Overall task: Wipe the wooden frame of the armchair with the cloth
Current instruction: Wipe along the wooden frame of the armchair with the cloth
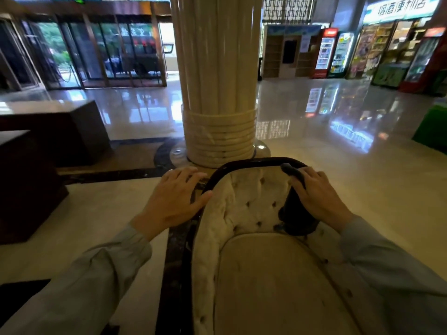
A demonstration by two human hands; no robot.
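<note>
A cream tufted armchair (pixel 256 238) with a dark wooden frame (pixel 254 161) stands right below me, its back toward a pillar. My left hand (pixel 174 201) rests flat on the frame's left side, fingers spread, thumb by the padding. My right hand (pixel 319 194) presses a dark cloth (pixel 295 209) against the frame's right side. The cloth hangs down over the inner padding and covers the frame there.
A fluted cream pillar (pixel 217 93) rises just behind the chair. Dark wooden cabinets (pixel 48 141) stand to the left. Glossy floor (pixel 338 165) spreads to the right, toward drink fridges (pixel 333 54) and a shop front. Glass doors are at the far left.
</note>
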